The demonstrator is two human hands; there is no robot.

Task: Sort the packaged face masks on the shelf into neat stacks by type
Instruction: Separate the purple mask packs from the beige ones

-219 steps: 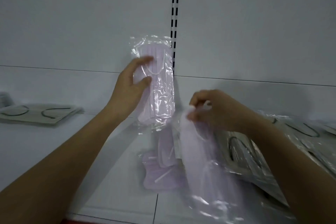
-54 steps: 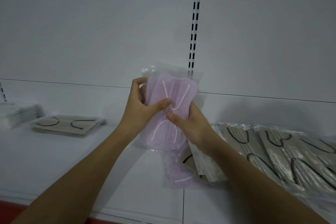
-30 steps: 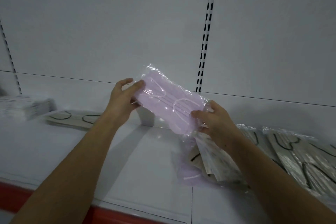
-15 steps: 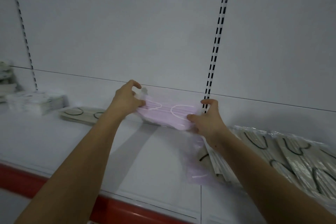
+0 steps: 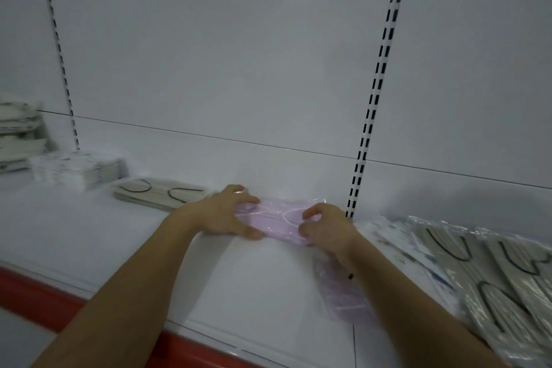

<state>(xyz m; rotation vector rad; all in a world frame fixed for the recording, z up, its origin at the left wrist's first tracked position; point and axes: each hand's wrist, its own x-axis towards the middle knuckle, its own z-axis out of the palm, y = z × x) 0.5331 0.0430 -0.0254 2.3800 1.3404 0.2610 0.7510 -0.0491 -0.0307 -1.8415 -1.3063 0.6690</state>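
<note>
A: Entry, head view. Any readable print on the packs?

B: None. No brand, label or writing resolves; the film glare and blur hide whatever is there.

A: Hands?

B: Left hand [image 5: 227, 215] grips the left end of the pink mask pack [image 5: 280, 219], fingers curled over its far edge, thumb at the near edge. Right hand [image 5: 325, 228] grips the right end the same way. The pack lies flat and lengthwise on the white shelf [image 5: 119, 248], near the back wall, just left of the slotted upright [image 5: 370, 116].

A: Counts, by type.

B: Pink: one pack in hand, plus at least one more pink pack [image 5: 343, 299] lying near the front edge, partly under the right forearm. Grey packs with black ear loops: one low stack [image 5: 155, 196] left of the hands; a loose overlapping spread [image 5: 493, 272] on the right, at least three, exact number unclear. White patterned packs: one stack [image 5: 74, 169] far left, another pile [image 5: 18, 131] at the frame edge behind it. A second slotted upright [image 5: 59, 60] stands left.
</note>
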